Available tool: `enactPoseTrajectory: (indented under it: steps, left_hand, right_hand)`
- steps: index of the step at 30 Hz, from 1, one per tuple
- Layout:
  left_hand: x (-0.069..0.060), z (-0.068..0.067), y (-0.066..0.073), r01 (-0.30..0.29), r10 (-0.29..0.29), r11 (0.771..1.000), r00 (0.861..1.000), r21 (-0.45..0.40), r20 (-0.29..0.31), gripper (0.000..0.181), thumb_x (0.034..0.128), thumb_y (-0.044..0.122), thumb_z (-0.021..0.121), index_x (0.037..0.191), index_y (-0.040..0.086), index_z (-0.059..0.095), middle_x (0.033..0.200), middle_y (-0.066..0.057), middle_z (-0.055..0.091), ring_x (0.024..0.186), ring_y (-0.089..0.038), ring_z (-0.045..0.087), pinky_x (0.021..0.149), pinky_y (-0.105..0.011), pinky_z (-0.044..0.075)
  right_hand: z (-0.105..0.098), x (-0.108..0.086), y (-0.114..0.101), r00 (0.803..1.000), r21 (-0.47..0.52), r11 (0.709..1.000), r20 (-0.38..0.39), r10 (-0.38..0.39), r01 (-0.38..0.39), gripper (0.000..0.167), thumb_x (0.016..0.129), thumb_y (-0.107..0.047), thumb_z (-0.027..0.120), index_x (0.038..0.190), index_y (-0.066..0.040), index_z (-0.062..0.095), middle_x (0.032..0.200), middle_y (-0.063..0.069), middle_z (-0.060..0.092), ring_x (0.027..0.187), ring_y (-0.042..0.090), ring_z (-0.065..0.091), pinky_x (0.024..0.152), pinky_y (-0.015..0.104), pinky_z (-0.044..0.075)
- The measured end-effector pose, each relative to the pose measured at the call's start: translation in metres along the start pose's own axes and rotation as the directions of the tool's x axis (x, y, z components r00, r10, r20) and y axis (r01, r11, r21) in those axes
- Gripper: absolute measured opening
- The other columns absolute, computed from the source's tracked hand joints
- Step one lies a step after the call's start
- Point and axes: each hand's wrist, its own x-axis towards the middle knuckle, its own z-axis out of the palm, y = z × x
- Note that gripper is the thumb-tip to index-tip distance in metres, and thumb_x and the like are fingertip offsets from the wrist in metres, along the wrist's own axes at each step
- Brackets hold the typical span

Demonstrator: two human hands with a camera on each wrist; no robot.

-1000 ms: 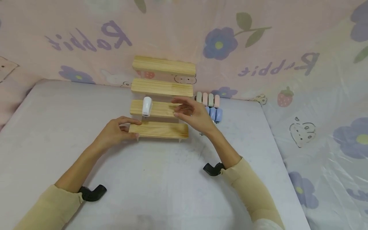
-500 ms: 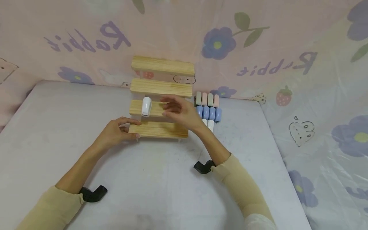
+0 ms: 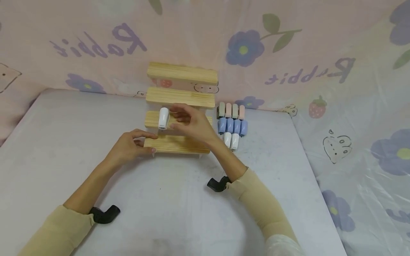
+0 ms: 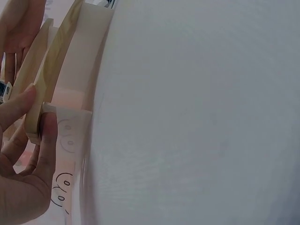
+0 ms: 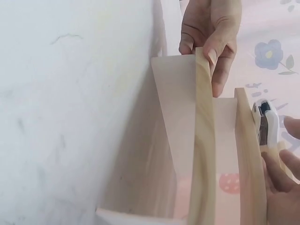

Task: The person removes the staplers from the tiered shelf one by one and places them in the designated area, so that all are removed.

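A small white stapler (image 3: 164,118) stands near the left end of the second-lowest board of a stepped wooden shelf (image 3: 179,145). My left hand (image 3: 128,145) grips the left end of the lowest board, thumb below and fingers on top, as the left wrist view also shows. Just right of the stapler, my right hand (image 3: 195,126) hovers over the same board, its fingers loosely bent with nothing between them. In the right wrist view a small gap shows between that hand's upper finger (image 5: 293,126) and the stapler (image 5: 266,124).
Right of the shelf, small staplers lie in rows: green and pink ones (image 3: 228,110) at the back, blue ones (image 3: 229,125) in the middle, two white ones (image 3: 235,141) in front. A printed cloth (image 3: 192,35) hangs close behind the shelf.
My right hand has moved left along the second-lowest board, up to the white stapler, uncovering the staplers on the right. My left hand has stayed on the lowest board.
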Motion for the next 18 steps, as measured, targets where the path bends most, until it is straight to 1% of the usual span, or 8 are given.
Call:
enactPoseTrajectory:
  steps: [3,8,9,15,18]
  left_hand:
    - [0.001,0.0,0.0,0.005,-0.005,1.0,1.0,-0.001,0.006,0.048,0.0798,0.028,0.085,0.123,0.016,0.07,0.137,-0.009,0.055,0.101,-0.03,0.062,0.081,-0.039,0.047]
    - [0.002,-0.004,0.0,0.019,-0.019,1.0,1.0,0.009,0.014,0.05,0.0793,0.031,0.085,0.124,0.016,0.069,0.138,-0.009,0.054,0.115,-0.037,0.059,0.092,-0.049,0.045]
    - [0.002,-0.005,0.0,0.019,-0.019,1.0,1.0,0.004,0.016,0.05,0.0792,0.031,0.085,0.124,0.015,0.069,0.138,-0.009,0.054,0.116,-0.037,0.059,0.093,-0.05,0.045]
    - [0.004,-0.003,-0.003,0.016,-0.016,0.999,1.0,-0.028,0.021,0.051,0.0787,0.029,0.086,0.124,0.014,0.069,0.138,-0.009,0.053,0.105,-0.033,0.064,0.088,-0.042,0.046]
    - [0.006,-0.001,-0.005,0.007,-0.006,0.999,1.0,-0.04,0.024,0.05,0.0789,0.029,0.086,0.124,0.014,0.069,0.138,-0.009,0.053,0.103,-0.031,0.065,0.087,-0.041,0.047]
  right_hand:
    - [0.003,0.001,-0.002,1.0,-0.028,1.0,-0.01,0.001,-0.002,0.056,0.087,-0.013,0.078,0.138,-0.006,0.055,0.133,0.009,0.061,0.115,0.019,0.061,0.096,0.025,0.047]
    - [0.009,0.006,-0.004,1.0,-0.053,0.999,-0.019,-0.001,0.0,0.059,0.086,-0.015,0.08,0.138,-0.006,0.055,0.133,0.007,0.061,0.114,0.021,0.061,0.096,0.024,0.047]
    - [0.01,0.007,-0.004,1.0,-0.059,0.998,-0.02,0.0,-0.001,0.059,0.085,-0.015,0.08,0.138,-0.007,0.055,0.132,0.007,0.062,0.114,0.021,0.061,0.095,0.024,0.047]
    - [0.014,0.008,-0.005,1.0,-0.131,0.991,-0.011,0.025,-0.027,0.064,0.083,-0.018,0.082,0.14,-0.008,0.054,0.13,0.007,0.063,0.113,0.016,0.061,0.094,0.022,0.047]
    - [0.016,0.008,-0.005,0.999,-0.174,0.984,-0.015,0.038,-0.04,0.065,0.082,-0.018,0.083,0.14,-0.009,0.055,0.129,0.007,0.064,0.113,0.015,0.061,0.094,0.022,0.047]
